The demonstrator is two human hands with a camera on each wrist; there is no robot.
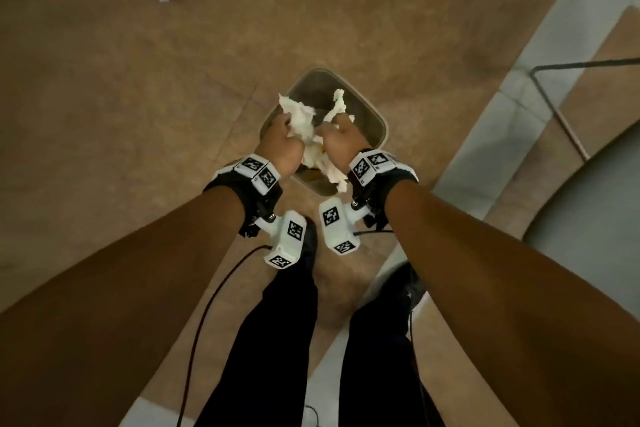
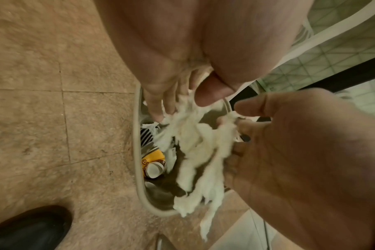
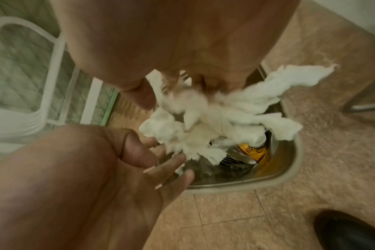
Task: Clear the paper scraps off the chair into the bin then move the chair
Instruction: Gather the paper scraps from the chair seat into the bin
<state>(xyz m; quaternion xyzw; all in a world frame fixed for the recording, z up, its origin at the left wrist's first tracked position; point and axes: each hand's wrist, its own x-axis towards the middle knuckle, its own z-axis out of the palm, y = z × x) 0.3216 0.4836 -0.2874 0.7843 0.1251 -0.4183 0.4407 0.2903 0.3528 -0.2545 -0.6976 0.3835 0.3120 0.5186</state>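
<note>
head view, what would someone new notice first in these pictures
The white paper scraps, bunched between the left hand and the right hand, stand out against the brown floor. They hang directly over the open bin standing on that floor. In the left wrist view, a yellow packet already lies inside the bin.

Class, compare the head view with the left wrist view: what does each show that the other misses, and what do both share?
Only the head view shows the black-and-white marker wristbands and black trousers. Only the left wrist view shows the striped black-and-white wrapper inside the beige round-cornered bin. Both show the left hand and right hand at the crumpled white paper scraps above the bin.
</note>
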